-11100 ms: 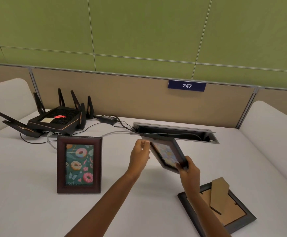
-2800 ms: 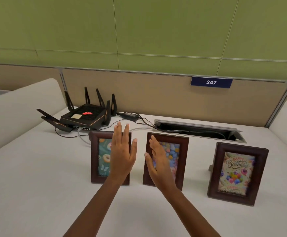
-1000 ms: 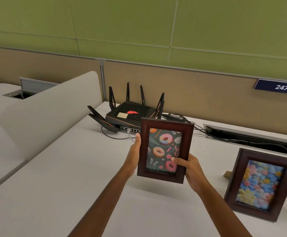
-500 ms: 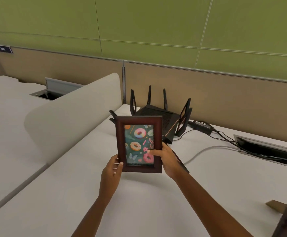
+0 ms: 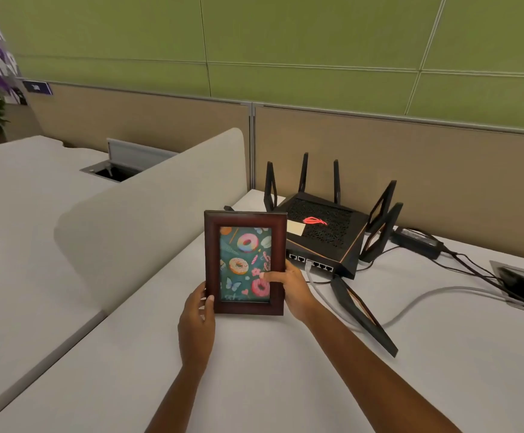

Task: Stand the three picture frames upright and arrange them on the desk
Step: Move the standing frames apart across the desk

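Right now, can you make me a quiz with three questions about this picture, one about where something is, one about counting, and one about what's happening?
1. Where is the router?
A. right of the donut frame
B. left of it
C. under it

2. How many frames are in view?
A. three
B. two
C. one

3. The frame is:
A. lying flat
B. held upright
C. hanging up

Answers:
1 A, it sits at the frame's right.
2 C, only the donut one shows.
3 B, the left hand and right hand grip its sides.

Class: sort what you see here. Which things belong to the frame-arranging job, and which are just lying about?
Job: donut picture frame, left hand, right hand, desk.

Lying about: router, grey cable, power adapter, divider panel.
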Available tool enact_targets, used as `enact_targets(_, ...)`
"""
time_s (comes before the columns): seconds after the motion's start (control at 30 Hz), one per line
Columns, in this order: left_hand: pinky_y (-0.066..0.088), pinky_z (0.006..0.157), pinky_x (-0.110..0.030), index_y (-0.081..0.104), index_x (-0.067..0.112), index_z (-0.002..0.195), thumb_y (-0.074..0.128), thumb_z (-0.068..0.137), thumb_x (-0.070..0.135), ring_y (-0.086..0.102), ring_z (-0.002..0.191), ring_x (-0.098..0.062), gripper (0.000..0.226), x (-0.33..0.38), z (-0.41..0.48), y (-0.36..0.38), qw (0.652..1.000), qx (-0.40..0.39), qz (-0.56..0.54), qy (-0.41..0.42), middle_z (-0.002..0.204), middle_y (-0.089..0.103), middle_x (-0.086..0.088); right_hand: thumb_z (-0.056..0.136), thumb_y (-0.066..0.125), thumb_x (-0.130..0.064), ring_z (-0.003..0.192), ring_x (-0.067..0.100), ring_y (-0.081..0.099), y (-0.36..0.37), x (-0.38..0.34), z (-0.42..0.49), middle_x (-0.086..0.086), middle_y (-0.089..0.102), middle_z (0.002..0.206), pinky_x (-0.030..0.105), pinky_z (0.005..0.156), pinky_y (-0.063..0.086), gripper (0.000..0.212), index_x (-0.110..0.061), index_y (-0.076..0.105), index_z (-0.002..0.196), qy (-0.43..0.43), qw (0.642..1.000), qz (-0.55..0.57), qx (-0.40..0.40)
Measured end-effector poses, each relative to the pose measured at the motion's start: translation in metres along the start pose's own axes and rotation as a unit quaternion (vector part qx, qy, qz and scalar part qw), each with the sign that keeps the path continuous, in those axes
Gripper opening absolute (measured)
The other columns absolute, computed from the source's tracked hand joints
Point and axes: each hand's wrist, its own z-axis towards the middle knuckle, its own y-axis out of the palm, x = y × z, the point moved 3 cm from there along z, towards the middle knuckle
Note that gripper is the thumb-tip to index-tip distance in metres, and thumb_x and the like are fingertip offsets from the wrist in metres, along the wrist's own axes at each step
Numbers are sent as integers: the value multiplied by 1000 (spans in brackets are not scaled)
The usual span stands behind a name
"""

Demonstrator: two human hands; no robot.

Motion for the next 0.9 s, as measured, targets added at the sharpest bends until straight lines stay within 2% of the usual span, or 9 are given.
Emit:
enact_targets(0.13,44,82,-27,52,0,123,48,92,7,61,105,-36,32,-5,5,2,1000,12,7,-2,121,62,-21,72,58,11,89,32,63,1,4,13,15,64,105,41,82,52,35,-17,60,93,8,1000,-12,-8)
enact_targets(0.43,43,83,-28,51,-1,123,46,93,8,59,109,-35,32,-10,4,3,999,30,17,-1,123,59,-21,73,57,11,88,30,62,5,7,18,13,63,102,40,82,52,33,-19,60,88,7,1000,-19,-10)
enact_targets(0.53,40,85,-27,52,-2,122,45,93,7,57,110,-35,31,-8,2,2,999,30,29,-1,124,59,-21,75,59,9,94,29,61,4,9,16,16,61,112,33,78,55,36,-13,56,103,-6,999,-33,-6)
enact_targets(0.63,44,90,-31,49,-1,125,44,93,8,56,114,-34,33,-9,-1,2,999,16,46,4,124,58,-20,76,65,0,99,24,59,-1,18,5,10,58,116,19,68,57,55,-12,41,125,-22,996,-87,-7)
enact_targets(0.7,44,93,-34,45,1,129,44,93,9,54,117,-32,36,-10,-5,3,999,1,53,8,127,56,-18,74,69,-5,110,25,55,-12,30,-3,12,52,125,26,80,56,71,-15,31,133,-31,989,-144,11)
enact_targets(0.77,43,98,-36,39,2,133,45,93,10,49,123,-31,42,-10,-10,2,998,-11,61,3,133,51,-18,74,70,-6,123,28,46,-23,40,-15,15,42,137,38,101,44,79,-15,24,137,-34,981,-188,39)
enact_targets(0.8,41,101,-38,36,2,136,45,93,12,46,126,-31,44,-9,-12,2,998,-15,67,-2,136,49,-18,75,70,-7,128,28,41,-27,44,-22,15,39,140,38,106,38,80,-14,22,139,-37,977,-206,50)
enact_targets(0.9,37,107,-42,30,2,139,45,94,14,40,132,-33,49,-10,-23,0,995,-25,93,-15,142,43,-20,79,65,-8,132,26,36,-32,49,-44,14,35,144,32,106,32,76,-13,21,140,-54,969,-230,76)
